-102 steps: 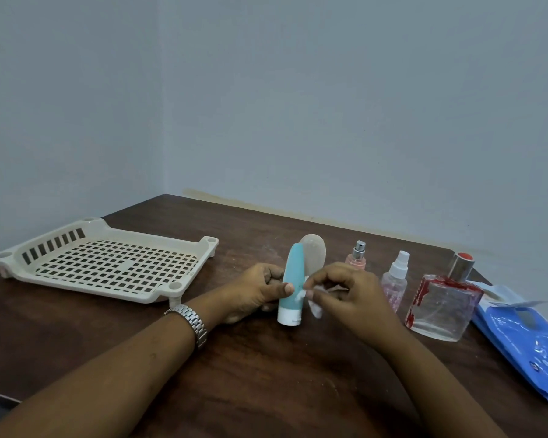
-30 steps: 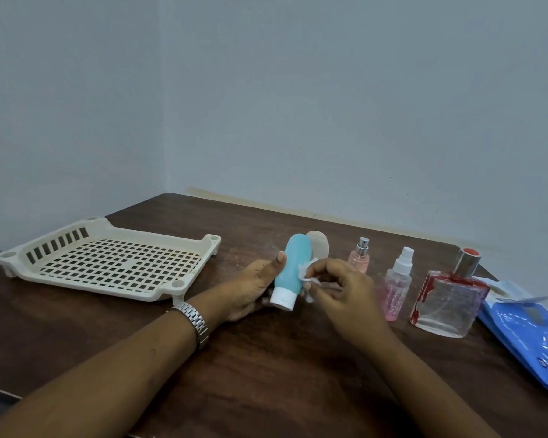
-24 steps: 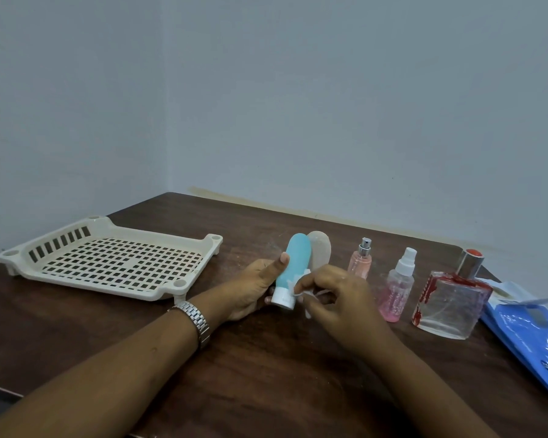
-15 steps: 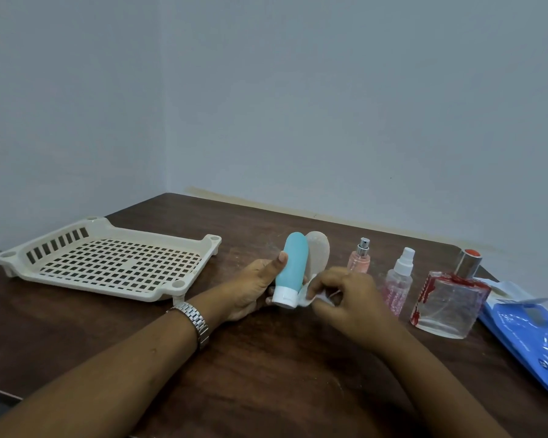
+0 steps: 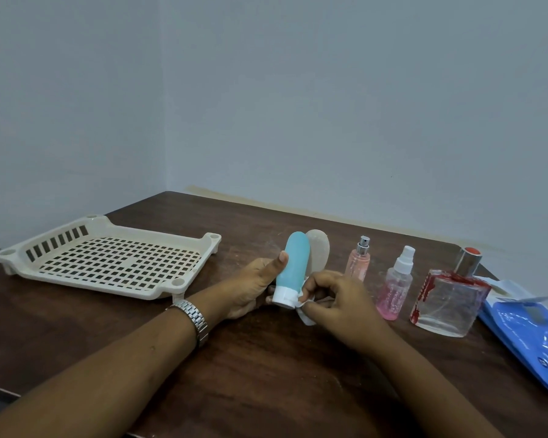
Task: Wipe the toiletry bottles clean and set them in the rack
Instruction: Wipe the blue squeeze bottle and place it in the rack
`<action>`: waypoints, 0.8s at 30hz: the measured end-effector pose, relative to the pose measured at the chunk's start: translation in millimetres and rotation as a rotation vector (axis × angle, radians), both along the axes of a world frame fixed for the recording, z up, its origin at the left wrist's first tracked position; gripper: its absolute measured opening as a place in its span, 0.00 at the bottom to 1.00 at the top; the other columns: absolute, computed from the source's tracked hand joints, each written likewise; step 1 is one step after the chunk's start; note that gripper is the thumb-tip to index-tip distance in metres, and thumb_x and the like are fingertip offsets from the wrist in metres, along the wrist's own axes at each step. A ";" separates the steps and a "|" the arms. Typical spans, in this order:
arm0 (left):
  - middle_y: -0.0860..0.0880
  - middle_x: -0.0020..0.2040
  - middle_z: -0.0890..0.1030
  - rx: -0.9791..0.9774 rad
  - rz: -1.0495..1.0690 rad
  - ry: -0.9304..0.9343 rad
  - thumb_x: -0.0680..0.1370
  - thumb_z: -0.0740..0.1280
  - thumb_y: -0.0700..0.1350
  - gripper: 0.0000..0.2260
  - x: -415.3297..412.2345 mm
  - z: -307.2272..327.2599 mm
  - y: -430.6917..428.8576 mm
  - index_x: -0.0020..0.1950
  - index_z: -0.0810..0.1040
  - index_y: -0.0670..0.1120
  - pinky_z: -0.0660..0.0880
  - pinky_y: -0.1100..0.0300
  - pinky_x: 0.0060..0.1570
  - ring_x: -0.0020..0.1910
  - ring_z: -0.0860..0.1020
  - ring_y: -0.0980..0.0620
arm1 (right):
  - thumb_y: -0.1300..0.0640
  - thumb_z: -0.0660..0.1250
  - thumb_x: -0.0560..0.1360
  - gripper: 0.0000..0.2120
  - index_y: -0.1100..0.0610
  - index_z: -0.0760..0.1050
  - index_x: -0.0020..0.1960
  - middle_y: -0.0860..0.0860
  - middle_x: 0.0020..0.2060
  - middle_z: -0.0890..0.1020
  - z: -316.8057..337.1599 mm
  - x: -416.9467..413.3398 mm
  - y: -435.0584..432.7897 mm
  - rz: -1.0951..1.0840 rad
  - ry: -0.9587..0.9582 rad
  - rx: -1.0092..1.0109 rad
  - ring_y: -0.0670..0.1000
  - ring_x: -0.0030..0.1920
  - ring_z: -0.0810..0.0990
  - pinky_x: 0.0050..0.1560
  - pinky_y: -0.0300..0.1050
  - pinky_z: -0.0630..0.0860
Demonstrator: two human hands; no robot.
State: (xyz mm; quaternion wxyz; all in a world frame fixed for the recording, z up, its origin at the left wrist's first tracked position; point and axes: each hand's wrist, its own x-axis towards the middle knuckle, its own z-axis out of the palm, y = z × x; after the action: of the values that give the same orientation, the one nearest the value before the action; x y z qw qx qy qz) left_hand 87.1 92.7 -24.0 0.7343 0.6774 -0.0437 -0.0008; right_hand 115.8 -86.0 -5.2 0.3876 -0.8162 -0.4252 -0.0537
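Now the wipe has slid down the blue bottle to its white cap, so I think this bottle is nearly clean. The left hand holds it cap down over the table, with the thumb up its side. The right hand pinches the wipe. The bottle looks smooth and round-topped. The rack waits well to the left.

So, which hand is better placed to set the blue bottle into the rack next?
Left. The left hand grips the blue bottle, and the rack sits on that side; the right hand pinches the wipe.
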 end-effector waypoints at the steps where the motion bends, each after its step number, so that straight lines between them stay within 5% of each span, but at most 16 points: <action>1: 0.50 0.37 0.80 -0.002 -0.005 -0.004 0.48 0.72 0.75 0.44 -0.2 0.3 -0.2 0.50 0.77 0.42 0.69 0.69 0.26 0.31 0.76 0.60 | 0.62 0.71 0.68 0.09 0.48 0.76 0.36 0.45 0.39 0.79 -0.5 0.4 0.4 -0.007 0.003 0.006 0.44 0.42 0.77 0.42 0.35 0.76; 6: 0.53 0.36 0.82 0.005 -0.035 -0.034 0.51 0.72 0.74 0.43 -3.6 1.8 -1.0 0.50 0.77 0.41 0.69 0.70 0.26 0.31 0.77 0.61 | 0.61 0.72 0.68 0.09 0.48 0.76 0.36 0.44 0.38 0.80 -1.2 -0.1 1.3 -0.015 0.028 -0.003 0.42 0.40 0.77 0.39 0.29 0.73; 12: 0.48 0.41 0.82 -0.045 -0.045 -0.062 0.56 0.72 0.73 0.34 -0.7 1.2 -1.0 0.45 0.84 0.46 0.69 0.69 0.27 0.35 0.66 0.53 | 0.63 0.71 0.69 0.09 0.50 0.77 0.37 0.47 0.38 0.81 4.8 0.8 -1.5 0.028 0.156 -0.157 0.46 0.39 0.81 0.39 0.36 0.78; 16: 0.47 0.41 0.80 -0.070 -0.031 -0.045 0.53 0.73 0.73 0.37 -0.1 1.5 0.1 0.47 0.82 0.44 0.69 0.69 0.26 0.35 0.66 0.54 | 0.66 0.69 0.68 0.07 0.54 0.78 0.38 0.48 0.36 0.80 9.5 2.9 -6.3 0.001 0.124 -0.018 0.43 0.36 0.77 0.35 0.32 0.74; 20: 0.49 0.37 0.78 -0.042 0.002 -0.060 0.50 0.75 0.72 0.41 0.3 0.1 1.4 0.49 0.78 0.41 0.69 0.69 0.25 0.28 0.70 0.59 | 0.68 0.67 0.69 0.06 0.59 0.75 0.41 0.54 0.37 0.78 9.4 3.9 -7.7 0.032 0.145 0.205 0.48 0.37 0.74 0.37 0.39 0.72; 24: 0.51 0.34 0.80 -0.017 0.031 -0.130 0.50 0.76 0.70 0.39 0.9 -1.4 1.9 0.45 0.77 0.41 0.70 0.69 0.26 0.29 0.74 0.59 | 0.54 0.71 0.67 0.09 0.53 0.74 0.46 0.48 0.42 0.78 2.9 -3.4 -2.6 0.127 0.254 0.243 0.46 0.42 0.77 0.42 0.40 0.77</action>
State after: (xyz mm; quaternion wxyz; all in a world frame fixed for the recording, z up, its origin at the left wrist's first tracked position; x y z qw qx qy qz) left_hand 88.0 94.6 -25.4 0.7357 0.6702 -0.0808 0.0553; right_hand 112.4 -88.5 -2.2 0.5364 -0.7350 -0.4141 0.0233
